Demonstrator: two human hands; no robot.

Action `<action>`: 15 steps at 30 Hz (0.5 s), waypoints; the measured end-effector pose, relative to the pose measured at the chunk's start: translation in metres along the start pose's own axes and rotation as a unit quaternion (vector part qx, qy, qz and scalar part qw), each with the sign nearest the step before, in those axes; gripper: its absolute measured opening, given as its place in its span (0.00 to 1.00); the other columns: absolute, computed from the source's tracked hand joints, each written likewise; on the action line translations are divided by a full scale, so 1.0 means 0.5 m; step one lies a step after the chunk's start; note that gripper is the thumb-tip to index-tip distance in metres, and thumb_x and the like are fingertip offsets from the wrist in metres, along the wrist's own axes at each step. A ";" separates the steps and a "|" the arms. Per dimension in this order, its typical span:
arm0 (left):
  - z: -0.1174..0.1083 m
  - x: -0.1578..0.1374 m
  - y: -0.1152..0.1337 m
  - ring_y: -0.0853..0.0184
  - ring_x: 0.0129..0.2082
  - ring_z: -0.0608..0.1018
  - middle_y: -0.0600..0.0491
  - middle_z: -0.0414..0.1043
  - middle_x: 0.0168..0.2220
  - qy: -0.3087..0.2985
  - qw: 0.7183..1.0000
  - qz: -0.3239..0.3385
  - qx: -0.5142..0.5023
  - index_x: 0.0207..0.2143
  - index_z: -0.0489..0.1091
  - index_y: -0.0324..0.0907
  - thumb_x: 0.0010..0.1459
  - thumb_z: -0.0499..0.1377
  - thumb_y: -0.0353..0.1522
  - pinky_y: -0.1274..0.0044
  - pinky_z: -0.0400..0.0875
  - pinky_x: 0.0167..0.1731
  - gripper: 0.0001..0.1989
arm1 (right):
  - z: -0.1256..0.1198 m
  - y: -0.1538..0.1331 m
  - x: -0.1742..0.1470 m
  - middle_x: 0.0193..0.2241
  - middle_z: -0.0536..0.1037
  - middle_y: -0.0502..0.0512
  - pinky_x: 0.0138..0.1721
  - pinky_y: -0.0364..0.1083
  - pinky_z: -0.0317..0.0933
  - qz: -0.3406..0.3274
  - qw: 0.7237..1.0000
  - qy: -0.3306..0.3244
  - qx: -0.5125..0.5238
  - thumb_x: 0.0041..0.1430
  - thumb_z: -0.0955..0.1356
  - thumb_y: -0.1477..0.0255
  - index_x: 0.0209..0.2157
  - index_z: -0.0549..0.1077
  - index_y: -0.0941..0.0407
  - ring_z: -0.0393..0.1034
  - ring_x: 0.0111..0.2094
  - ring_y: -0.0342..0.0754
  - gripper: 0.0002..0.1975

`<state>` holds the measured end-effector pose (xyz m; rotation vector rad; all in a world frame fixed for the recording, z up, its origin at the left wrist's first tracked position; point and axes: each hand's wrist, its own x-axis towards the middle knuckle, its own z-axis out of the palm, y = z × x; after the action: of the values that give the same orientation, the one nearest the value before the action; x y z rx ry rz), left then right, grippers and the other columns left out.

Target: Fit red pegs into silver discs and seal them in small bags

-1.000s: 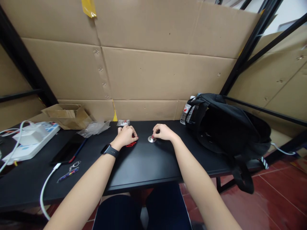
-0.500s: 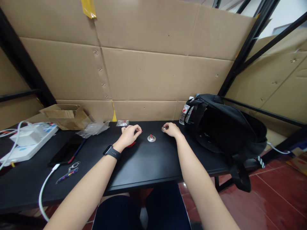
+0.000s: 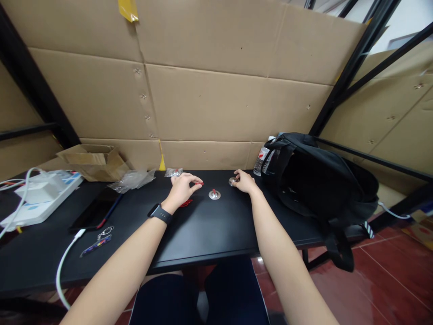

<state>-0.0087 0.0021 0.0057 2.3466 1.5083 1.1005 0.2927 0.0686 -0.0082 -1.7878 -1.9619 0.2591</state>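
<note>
My left hand [image 3: 183, 189], with a dark watch on the wrist, is closed in a pinch on a thin red cord [image 3: 199, 183]. More red cord [image 3: 186, 203] lies on the table under that hand. Between my two hands a small domed metal cymbal [image 3: 214, 194] rests on the table, a red bit of cord standing at its centre. My right hand [image 3: 244, 181] has its thumb and fingers at the edge of a second small metal cymbal [image 3: 232, 181], which the fingers partly cover.
A black backpack [image 3: 318, 180] and a water bottle [image 3: 262, 159] stand at right. Behind my left hand lies a small clear packet [image 3: 173, 172]. To the left are plastic wrap [image 3: 132, 181], a paper bag [image 3: 96, 164], a phone [image 3: 94, 210], a keyring [image 3: 98, 243] and a power strip [image 3: 50, 205].
The fingers of my right hand have loosened a little and more of the cymbal shows. My left hand still pinches the cord, more of which shows at the fingertips. The view has shifted slightly.
</note>
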 end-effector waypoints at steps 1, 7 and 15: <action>-0.002 0.000 0.002 0.58 0.48 0.76 0.55 0.82 0.40 -0.001 1.000 0.000 0.002 0.35 0.79 0.50 0.59 0.64 0.35 0.64 0.59 0.52 0.03 | 0.001 -0.003 0.000 0.44 0.79 0.55 0.49 0.53 0.60 -0.010 1.000 0.008 0.008 0.50 0.74 0.71 0.49 0.71 0.52 0.72 0.48 0.54 0.23; -0.006 0.000 0.010 0.59 0.49 0.75 0.55 0.82 0.40 0.012 1.000 -0.003 0.004 0.36 0.78 0.49 0.63 0.61 0.36 0.63 0.56 0.53 0.06 | 0.017 -0.080 -0.023 0.46 0.77 0.56 0.41 0.47 0.65 -0.182 0.955 0.030 0.234 0.50 0.73 0.72 0.50 0.70 0.52 0.73 0.40 0.48 0.24; -0.001 -0.002 0.015 0.58 0.52 0.73 0.53 0.75 0.48 0.093 0.996 0.001 -0.007 0.36 0.78 0.48 0.62 0.61 0.37 0.65 0.59 0.51 0.05 | 0.052 -0.203 -0.083 0.49 0.77 0.56 0.42 0.46 0.66 -0.235 0.869 -0.011 0.435 0.51 0.76 0.67 0.48 0.71 0.51 0.74 0.47 0.49 0.22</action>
<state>-0.0035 -0.0027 0.0091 2.2922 1.5497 1.3591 0.1927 0.0192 0.0053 -0.7123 -1.7795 0.8337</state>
